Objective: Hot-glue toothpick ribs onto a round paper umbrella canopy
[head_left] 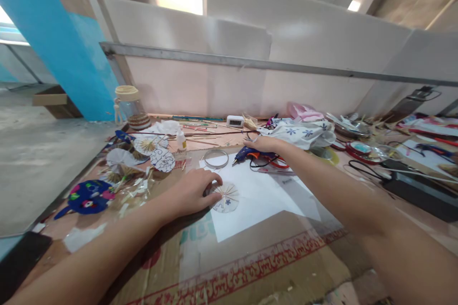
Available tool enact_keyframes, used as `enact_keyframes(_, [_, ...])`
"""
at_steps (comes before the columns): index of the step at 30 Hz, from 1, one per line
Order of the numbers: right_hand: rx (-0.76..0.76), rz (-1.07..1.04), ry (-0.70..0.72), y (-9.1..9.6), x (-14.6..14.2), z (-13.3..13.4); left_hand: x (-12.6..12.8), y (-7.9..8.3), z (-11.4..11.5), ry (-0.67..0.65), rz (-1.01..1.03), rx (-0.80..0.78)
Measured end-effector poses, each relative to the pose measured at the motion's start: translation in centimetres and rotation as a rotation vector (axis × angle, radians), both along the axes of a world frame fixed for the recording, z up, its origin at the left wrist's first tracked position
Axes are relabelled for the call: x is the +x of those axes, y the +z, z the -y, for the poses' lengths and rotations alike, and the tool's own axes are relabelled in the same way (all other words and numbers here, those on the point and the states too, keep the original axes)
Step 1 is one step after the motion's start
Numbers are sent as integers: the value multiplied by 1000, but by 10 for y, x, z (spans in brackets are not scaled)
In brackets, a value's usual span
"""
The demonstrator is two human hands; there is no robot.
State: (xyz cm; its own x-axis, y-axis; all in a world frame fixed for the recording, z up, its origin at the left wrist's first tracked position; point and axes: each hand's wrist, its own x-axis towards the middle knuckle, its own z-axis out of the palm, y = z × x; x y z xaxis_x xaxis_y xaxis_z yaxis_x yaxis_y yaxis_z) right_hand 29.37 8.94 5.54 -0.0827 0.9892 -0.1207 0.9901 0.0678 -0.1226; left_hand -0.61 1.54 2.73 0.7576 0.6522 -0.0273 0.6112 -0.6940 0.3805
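My left hand [198,191] rests on the white paper at the left edge of a small round disc [228,204]. Thumb and forefinger are apart, their tips touching the disc. Thin sticks fan out across this disc, which carries a blue flower print. My right hand [263,144] reaches over a blue hot glue gun [243,155] with an orange trigger, its fingers closed over the gun's top. The nozzle points left and down toward the paper [265,209]. Between the hands lies a ring-shaped hoop [216,158]. My right palm side is hidden.
Left are round fan pieces [162,159], a blue patterned fan [91,196], a small glue bottle [181,140] and a jar [130,107]. Behind stands a white digital display [235,121]. Flowered cloth [300,132] and a black box with cables [418,186] lie right. Cardboard [161,267] lies underneath.
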Motion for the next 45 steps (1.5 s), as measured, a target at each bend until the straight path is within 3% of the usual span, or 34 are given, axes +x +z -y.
enact_keyframes(5, [92,42,25,11,-9,9,0,-2,-1,22,11,9])
enact_keyframes(8, [129,-2,234,15,-31,26,0,-3,-2,28,19,12])
enact_keyframes(12, [122,-18,572,6,-69,49,-1,-4,-2,32,21,20])
enact_keyframes(19, [129,153,809,-4,-93,54,0,-4,-2,23,15,52])
enact_keyframes(27, [106,221,842,2,-107,45,-1,-5,-4,10,12,53])
enact_keyframes(36, [123,224,806,-1,-96,49,-1,-3,-3,9,10,41])
enact_keyframes(45, [52,131,814,8,-116,50,-2,-8,-6,14,14,39])
